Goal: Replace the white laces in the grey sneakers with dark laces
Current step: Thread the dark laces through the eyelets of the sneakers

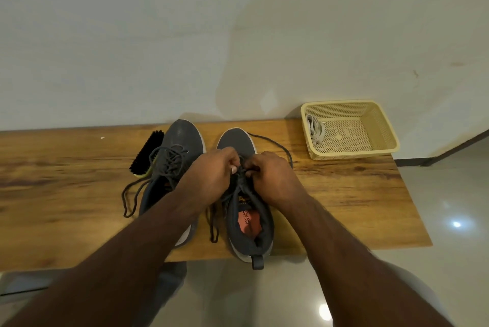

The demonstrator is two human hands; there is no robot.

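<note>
We are pinching the dark lace [275, 145] with left hand [211, 175] and right hand [275, 178] over the wood-grain tabletop [66, 167] against a pale wall [185, 35].

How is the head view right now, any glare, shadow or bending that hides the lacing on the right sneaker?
Head view: bright light spots glare on the glossy floor, not on the table. Wide-angle bending curves the table edge. A soft shadow falls on the wall above the sneakers. The left hand and right hand cover the eyelets of the right sneaker, pinching the dark lace; lighting there is dim but usable.
</note>
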